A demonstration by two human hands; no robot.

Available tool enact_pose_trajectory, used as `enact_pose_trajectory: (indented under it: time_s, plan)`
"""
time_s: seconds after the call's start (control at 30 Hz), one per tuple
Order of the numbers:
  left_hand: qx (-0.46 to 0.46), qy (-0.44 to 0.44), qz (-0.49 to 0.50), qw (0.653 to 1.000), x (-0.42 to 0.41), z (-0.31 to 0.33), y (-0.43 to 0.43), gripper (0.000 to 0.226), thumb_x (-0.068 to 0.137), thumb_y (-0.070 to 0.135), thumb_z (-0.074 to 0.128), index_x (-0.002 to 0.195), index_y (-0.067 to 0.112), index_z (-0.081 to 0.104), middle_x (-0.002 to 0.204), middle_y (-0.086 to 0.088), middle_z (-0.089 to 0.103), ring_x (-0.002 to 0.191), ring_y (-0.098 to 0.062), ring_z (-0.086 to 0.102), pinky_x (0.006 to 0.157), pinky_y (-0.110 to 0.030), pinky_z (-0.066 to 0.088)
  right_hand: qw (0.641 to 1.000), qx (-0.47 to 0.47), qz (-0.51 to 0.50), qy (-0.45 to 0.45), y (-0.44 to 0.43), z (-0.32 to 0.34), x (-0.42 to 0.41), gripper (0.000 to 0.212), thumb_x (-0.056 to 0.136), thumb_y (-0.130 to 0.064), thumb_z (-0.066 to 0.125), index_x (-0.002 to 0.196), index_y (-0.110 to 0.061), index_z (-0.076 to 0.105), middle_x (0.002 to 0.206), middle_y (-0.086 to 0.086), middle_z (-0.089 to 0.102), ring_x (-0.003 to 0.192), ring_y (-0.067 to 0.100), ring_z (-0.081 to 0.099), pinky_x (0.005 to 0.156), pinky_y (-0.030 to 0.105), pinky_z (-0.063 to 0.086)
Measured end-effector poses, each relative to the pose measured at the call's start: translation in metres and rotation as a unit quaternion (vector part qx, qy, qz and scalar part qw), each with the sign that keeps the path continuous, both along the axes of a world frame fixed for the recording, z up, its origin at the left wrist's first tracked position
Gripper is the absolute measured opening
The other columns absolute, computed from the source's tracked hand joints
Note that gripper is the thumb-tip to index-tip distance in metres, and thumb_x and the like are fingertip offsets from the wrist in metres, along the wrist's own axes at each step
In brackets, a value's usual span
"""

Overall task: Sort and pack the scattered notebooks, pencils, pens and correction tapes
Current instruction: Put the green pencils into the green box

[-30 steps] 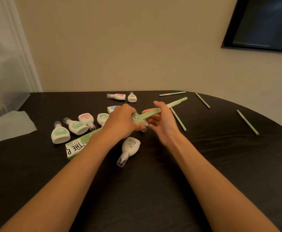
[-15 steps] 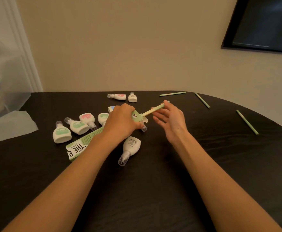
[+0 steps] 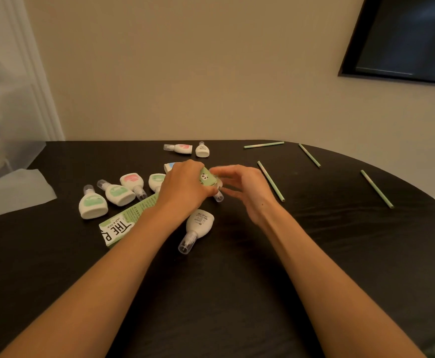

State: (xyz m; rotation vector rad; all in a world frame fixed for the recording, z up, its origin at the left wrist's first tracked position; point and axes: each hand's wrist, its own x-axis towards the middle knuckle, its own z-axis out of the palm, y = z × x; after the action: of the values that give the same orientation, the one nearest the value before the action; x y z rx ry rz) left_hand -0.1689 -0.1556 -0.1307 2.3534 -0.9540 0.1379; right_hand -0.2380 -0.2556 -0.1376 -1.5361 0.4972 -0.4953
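Head view: L hand (image 3: 185, 188) clamps panda end of green pencil box (image 3: 206, 177) on black table (image 3: 314, 254). R hand (image 3: 250, 192) just beside it, fingers apart, loosely bent, blurred. Green pencils (image 3: 270, 180) scattered to the right, correction tapes (image 3: 92, 205) to the left.

The table (image 3: 237, 293) is dark grainy wood with a soft sheen, the carton (image 3: 206, 177) in the left hand (image 3: 182, 188) printed card, the correction tapes (image 3: 199, 223) beside it glossy white plastic with clear caps, the pencils (image 3: 272, 182) beyond the right hand (image 3: 250, 192) matt.
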Motion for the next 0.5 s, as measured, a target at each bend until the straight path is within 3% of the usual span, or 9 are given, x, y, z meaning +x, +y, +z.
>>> enact_pose_trajectory:
  time_s: [0.1, 0.17, 0.23, 0.33, 0.4, 0.5]
  plan:
    - [0.007, -0.005, 0.003, 1.0, 0.0, -0.001, 0.0, 0.047, 0.082, 0.034, 0.066, 0.122, 0.012, 0.056, 0.116, -0.009, 0.06, 0.105, -0.022, 0.052, 0.071, -0.028, 0.034, 0.999, 0.032, 0.004, -0.013, 0.003, 0.0, 0.0, 0.027, 0.091, -0.004, 0.041, 0.1, -0.002, 0.066, 0.113, 0.02, 0.064, 0.112, 0.028, 0.059, 0.084, 0.026, 0.048]
    - [0.016, -0.013, 0.004, 1.0, 0.0, -0.002, 0.0, 0.048, 0.081, 0.035, 0.067, 0.122, 0.012, 0.056, 0.121, -0.009, 0.058, 0.112, -0.024, 0.05, 0.078, -0.031, 0.037, 0.999, 0.026, -0.005, -0.034, -0.004, 0.001, -0.001, 0.032, 0.092, -0.009, 0.038, 0.108, -0.007, 0.065, 0.098, 0.012, 0.071, 0.103, 0.018, 0.063, 0.089, 0.027, 0.049]
    - [0.023, -0.018, 0.0, 1.0, -0.002, -0.004, -0.002, 0.048, 0.081, 0.034, 0.067, 0.121, 0.01, 0.056, 0.122, -0.009, 0.057, 0.114, -0.025, 0.049, 0.084, -0.033, 0.039, 0.999, 0.029, 0.013, -0.034, -0.011, 0.001, -0.003, 0.033, 0.093, -0.014, 0.037, 0.116, -0.013, 0.061, 0.088, 0.008, 0.074, 0.1, 0.014, 0.063, 0.084, 0.025, 0.048]
    - [0.027, -0.017, 0.001, 0.999, -0.004, -0.006, -0.005, 0.051, 0.08, 0.033, 0.069, 0.122, 0.008, 0.055, 0.121, -0.011, 0.057, 0.111, -0.025, 0.05, 0.082, -0.033, 0.04, 1.0, 0.015, -0.021, -0.008, -0.02, -0.005, -0.001, 0.029, 0.093, -0.017, 0.043, 0.114, -0.012, 0.061, 0.08, 0.004, 0.074, 0.096, 0.013, 0.062, 0.078, 0.022, 0.048]
    - [0.036, -0.018, 0.004, 0.999, -0.005, -0.006, -0.008, 0.054, 0.079, 0.033, 0.069, 0.124, 0.009, 0.054, 0.122, -0.011, 0.056, 0.111, -0.026, 0.051, 0.081, -0.033, 0.041, 0.985, -0.104, -0.139, 0.016, -0.034, -0.011, 0.0, 0.021, 0.092, -0.018, 0.048, 0.107, -0.014, 0.062, 0.083, 0.001, 0.071, 0.092, 0.011, 0.061, 0.083, 0.026, 0.048]
    - [0.05, -0.024, 0.002, 0.998, -0.009, -0.005, -0.017, 0.054, 0.08, 0.033, 0.069, 0.126, 0.008, 0.052, 0.125, -0.012, 0.053, 0.115, -0.026, 0.048, 0.085, -0.034, 0.04, 0.892, -0.33, -0.29, 0.105, -0.057, -0.025, -0.008, 0.027, 0.09, -0.025, 0.056, 0.114, -0.014, 0.058, 0.113, 0.001, 0.052, 0.089, 0.01, 0.052, 0.075, 0.024, 0.04]
